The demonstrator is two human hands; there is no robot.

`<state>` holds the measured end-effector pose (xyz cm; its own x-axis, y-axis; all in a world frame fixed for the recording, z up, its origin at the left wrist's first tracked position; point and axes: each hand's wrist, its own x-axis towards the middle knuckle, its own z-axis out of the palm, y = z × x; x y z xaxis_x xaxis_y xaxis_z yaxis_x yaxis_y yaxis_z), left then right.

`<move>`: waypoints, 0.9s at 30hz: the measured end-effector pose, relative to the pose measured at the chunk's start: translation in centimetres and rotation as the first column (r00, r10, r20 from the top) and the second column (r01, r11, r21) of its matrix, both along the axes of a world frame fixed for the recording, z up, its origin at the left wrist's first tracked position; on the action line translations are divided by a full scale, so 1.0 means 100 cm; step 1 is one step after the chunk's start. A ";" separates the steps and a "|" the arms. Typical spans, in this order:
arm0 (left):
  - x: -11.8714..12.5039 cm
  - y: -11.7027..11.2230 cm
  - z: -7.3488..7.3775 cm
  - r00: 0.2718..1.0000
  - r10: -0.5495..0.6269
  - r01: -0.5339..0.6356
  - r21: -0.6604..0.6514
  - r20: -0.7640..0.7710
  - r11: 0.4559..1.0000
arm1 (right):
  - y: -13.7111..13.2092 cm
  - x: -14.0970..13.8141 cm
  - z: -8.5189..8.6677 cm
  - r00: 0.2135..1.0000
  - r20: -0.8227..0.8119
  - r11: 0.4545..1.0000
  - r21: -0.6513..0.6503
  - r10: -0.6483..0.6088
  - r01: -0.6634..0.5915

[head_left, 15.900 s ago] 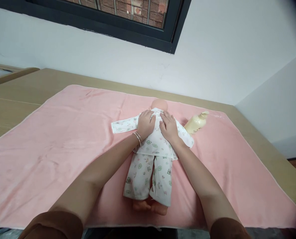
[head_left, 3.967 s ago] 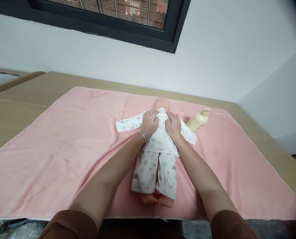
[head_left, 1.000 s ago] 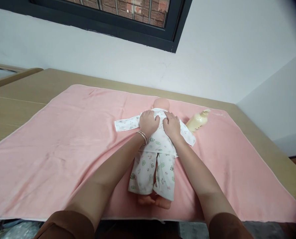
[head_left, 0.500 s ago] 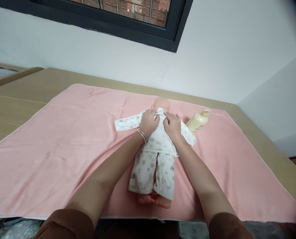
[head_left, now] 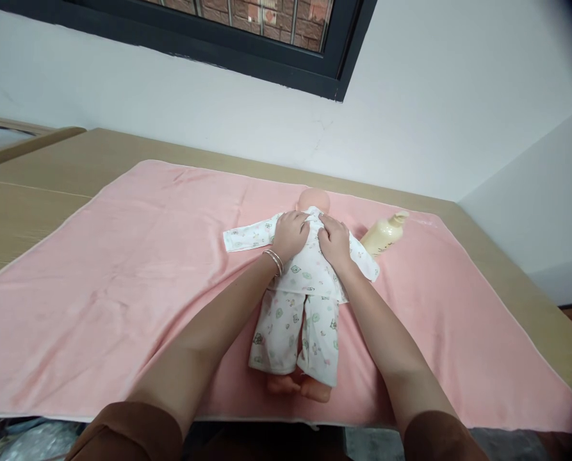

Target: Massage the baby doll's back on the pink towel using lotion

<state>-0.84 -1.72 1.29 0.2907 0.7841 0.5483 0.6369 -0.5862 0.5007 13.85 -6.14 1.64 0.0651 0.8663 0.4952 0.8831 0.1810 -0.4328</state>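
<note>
A baby doll (head_left: 313,200) lies stretched out on a pink blanket (head_left: 122,282), its head toward the wall and its feet toward me. It wears a white printed top (head_left: 305,272) and matching trousers (head_left: 277,330). My left hand (head_left: 290,234) rests flat on the left side of the doll's upper body, fingers extended. On the right side lies my right hand (head_left: 334,238), likewise laid flat with its fingers extended. Both touch the cloth near the collar without gripping it. Beside the doll's right-hand sleeve lies a cream pump bottle (head_left: 384,234).
The blanket covers most of a wooden table (head_left: 136,144), which meets a white wall (head_left: 247,121) at the back. A dark window frame (head_left: 266,67) sits above. At the lower left, clear plastic wrapping (head_left: 40,442) shows below the table edge.
Both hands stay on the doll's upper body, with only a very slight shift of the fingers. The doll and the bottle keep their places.
</note>
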 end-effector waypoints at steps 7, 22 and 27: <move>0.002 -0.009 0.001 0.991 0.130 -0.131 0.021 0.044 0.991 | -0.009 -0.006 -0.001 0.995 -0.031 0.988 0.116 -0.099 0.102; 0.001 -0.004 0.000 0.998 0.049 -0.049 0.000 0.050 0.999 | -0.007 -0.006 0.001 0.993 -0.089 0.993 0.091 -0.071 0.079; 0.002 -0.008 0.000 0.987 0.128 -0.128 -0.007 0.096 0.992 | -0.009 -0.008 0.002 0.990 -0.095 0.989 0.089 -0.107 0.115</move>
<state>-0.63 -2.55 1.29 0.1338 0.8117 0.5685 0.6554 -0.5028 0.5636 13.07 -7.06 1.84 0.2059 0.8009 0.5623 0.8586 0.1278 -0.4964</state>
